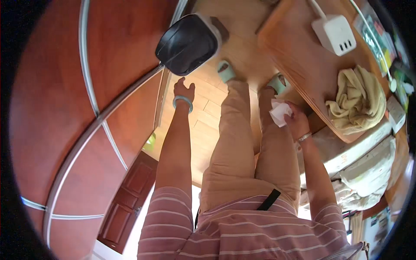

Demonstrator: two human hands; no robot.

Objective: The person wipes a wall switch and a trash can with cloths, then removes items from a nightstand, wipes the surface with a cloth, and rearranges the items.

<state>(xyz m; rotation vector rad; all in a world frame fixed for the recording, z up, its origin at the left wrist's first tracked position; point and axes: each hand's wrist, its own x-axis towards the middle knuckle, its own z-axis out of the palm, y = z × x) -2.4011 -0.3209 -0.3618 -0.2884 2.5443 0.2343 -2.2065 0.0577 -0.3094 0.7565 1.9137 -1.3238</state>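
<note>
My left hand (184, 90) is held out just below a bin (187, 44) lined with a black bag. Its fingers are apart with nothing between them, and a pale green bangle (182, 103) circles the wrist. Over my thigh, beside the wooden table, my right hand (296, 121) grips a crumpled white tissue (279, 112) between thumb and fingers.
A wooden table (299, 56) on the right bears a white power strip (333, 34) and a bunched yellowish cloth (359, 100). Reddish wooden cabinet doors (52, 86) stand on the left. My feet in pale green slippers (225, 71) rest on the wood floor.
</note>
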